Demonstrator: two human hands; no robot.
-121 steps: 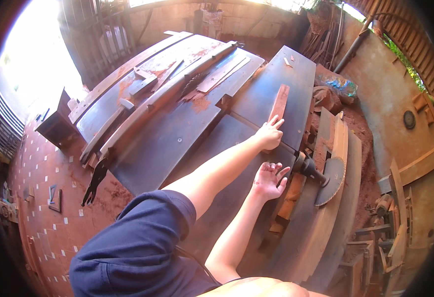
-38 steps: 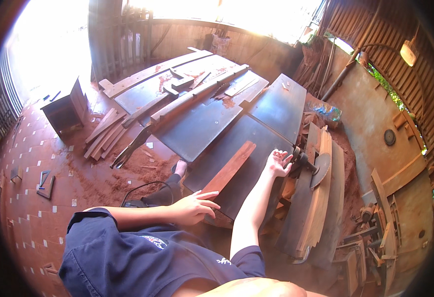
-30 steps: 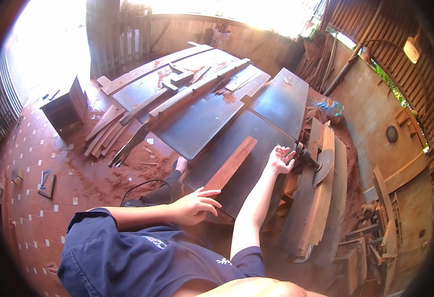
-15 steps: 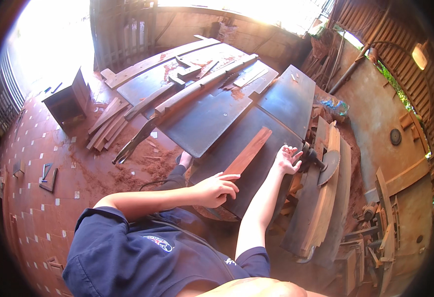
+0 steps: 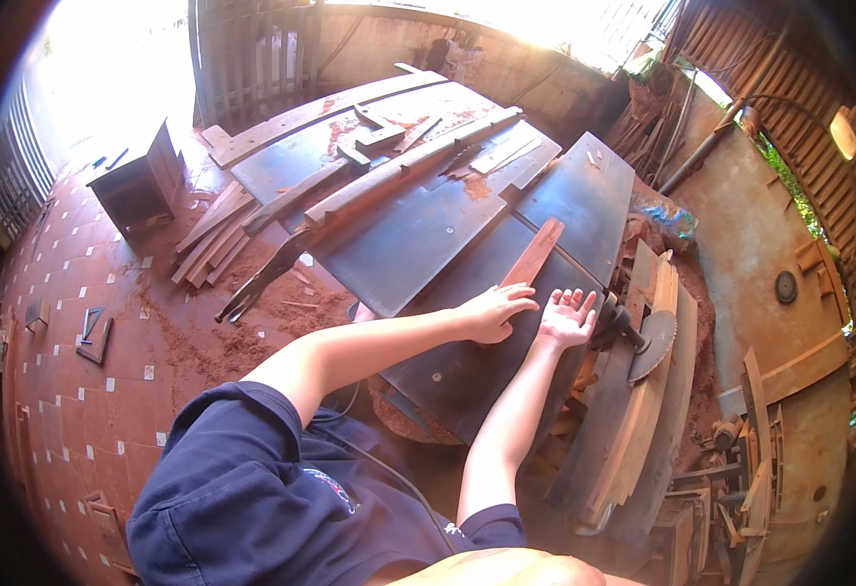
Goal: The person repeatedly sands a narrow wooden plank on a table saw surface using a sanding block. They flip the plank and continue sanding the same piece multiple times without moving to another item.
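Observation:
A reddish-brown wooden strip lies on the dark metal machine table, angled away from me to the right. My left hand is closed over its near end, which the fingers partly hide. To the right, my right hand is held palm up with fingers apart and nothing in it. A shaft with a round toothed saw blade sits beyond the table's right edge, close to the right hand. Whether the blade turns I cannot tell.
Beside the blade stand long wooden boards. A long wooden beam crosses the table's far part, near a metal clamp. Stacked strips and sawdust lie on the tiled floor at left, by a dark box.
My left hand and the wooden strip have moved forward and to the right along the table. The right hand stays beside the shaft, its palm turned up more.

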